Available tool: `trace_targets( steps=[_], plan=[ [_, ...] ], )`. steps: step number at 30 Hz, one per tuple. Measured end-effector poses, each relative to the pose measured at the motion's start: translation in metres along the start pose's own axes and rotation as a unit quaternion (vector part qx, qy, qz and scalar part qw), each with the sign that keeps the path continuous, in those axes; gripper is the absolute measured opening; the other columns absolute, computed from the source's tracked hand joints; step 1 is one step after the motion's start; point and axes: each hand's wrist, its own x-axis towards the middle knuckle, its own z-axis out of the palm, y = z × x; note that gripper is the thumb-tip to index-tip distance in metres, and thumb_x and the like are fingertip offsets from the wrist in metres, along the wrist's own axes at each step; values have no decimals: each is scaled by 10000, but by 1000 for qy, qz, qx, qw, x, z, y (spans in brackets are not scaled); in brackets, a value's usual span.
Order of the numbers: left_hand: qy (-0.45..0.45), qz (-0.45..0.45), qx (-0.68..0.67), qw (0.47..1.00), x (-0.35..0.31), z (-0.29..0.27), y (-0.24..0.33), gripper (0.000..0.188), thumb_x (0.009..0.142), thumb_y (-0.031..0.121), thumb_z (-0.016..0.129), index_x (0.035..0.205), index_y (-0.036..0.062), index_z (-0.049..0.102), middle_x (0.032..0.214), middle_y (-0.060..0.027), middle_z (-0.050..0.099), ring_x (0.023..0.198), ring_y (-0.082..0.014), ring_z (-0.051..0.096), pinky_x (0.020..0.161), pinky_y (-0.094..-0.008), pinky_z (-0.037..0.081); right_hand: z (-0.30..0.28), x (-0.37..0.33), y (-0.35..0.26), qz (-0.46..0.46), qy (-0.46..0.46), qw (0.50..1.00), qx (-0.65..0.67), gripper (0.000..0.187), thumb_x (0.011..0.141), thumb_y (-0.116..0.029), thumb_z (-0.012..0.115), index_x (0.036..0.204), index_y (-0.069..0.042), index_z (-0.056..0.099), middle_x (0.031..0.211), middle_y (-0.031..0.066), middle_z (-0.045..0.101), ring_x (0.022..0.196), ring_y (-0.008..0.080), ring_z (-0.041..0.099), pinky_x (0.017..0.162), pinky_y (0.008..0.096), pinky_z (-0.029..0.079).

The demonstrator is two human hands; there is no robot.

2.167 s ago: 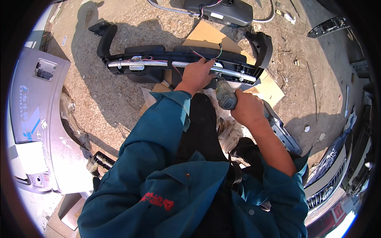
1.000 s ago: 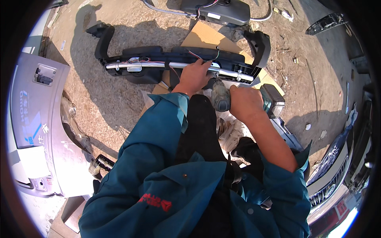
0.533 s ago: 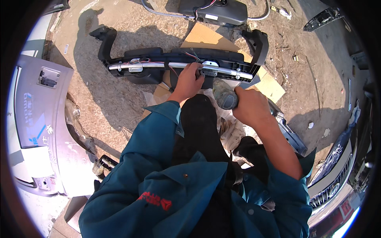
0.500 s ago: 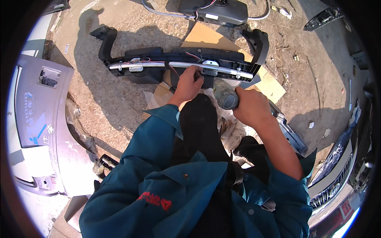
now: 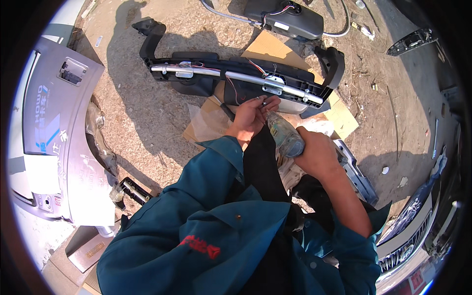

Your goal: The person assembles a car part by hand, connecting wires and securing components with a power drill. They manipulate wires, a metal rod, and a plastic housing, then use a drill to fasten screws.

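My right hand grips a clear plastic bottle around its base end. The bottle is tilted, with its neck toward my left hand. That hand is turned palm up with its fingers curled at the bottle's mouth. Small dark and shiny bits show at its fingertips, too small to name. Just beyond both hands lies a black truck mirror assembly with curved arms at both ends. A silver metal tube with brackets and loose wires runs along it.
Cardboard lies under the assembly. Beyond it sits another black mirror housing with a grey cable. A silver vehicle panel stands at the left. A chrome grille is at the lower right, and a black part lies far right.
My left hand has come away from the tube and turned palm up by the bottle's mouth. The bottle has moved nearer to me, and the whole view has shifted.
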Motion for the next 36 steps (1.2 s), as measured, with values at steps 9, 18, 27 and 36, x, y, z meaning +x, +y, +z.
trace_targets(
  steps=[9, 18, 27, 36],
  plan=[
    [14, -49, -45, 998, 9, 3, -14, 400, 1188, 167, 465, 1455, -117, 558, 1376, -235, 746, 1178, -290, 765, 1117, -391, 594, 2, -1, 14, 1, 28, 999, 23, 376, 831, -299, 848, 1115, -100, 700, 973, 190, 790, 964, 435, 767, 852, 564, 589],
    [-207, -40, -187, 959, 40, -7, -26, 411, 1199, 171, 425, 1452, -136, 529, 1338, -237, 742, 1179, -287, 739, 1122, -431, 592, 9, 8, 27, 3, 44, 997, 63, 396, 825, -247, 852, 1162, -103, 700, 1001, 188, 798, 980, 449, 763, 858, 564, 594],
    [62, -39, -85, 994, 66, 43, -37, 392, 1228, 265, 375, 1293, -60, 584, 1254, -245, 761, 1106, -340, 778, 1077, -477, 614, 13, 31, 36, 62, 74, 992, 87, 381, 828, -172, 791, 1192, -104, 703, 984, 188, 805, 975, 448, 775, 864, 565, 604],
    [59, -38, -108, 992, 79, 41, -33, 394, 1202, 265, 364, 1289, -51, 584, 1249, -256, 751, 1132, -367, 745, 1073, -525, 588, 6, 53, 34, 61, 66, 994, 61, 342, 872, -205, 797, 1179, -95, 695, 975, 228, 796, 961, 477, 765, 851, 568, 607]
  ],
)
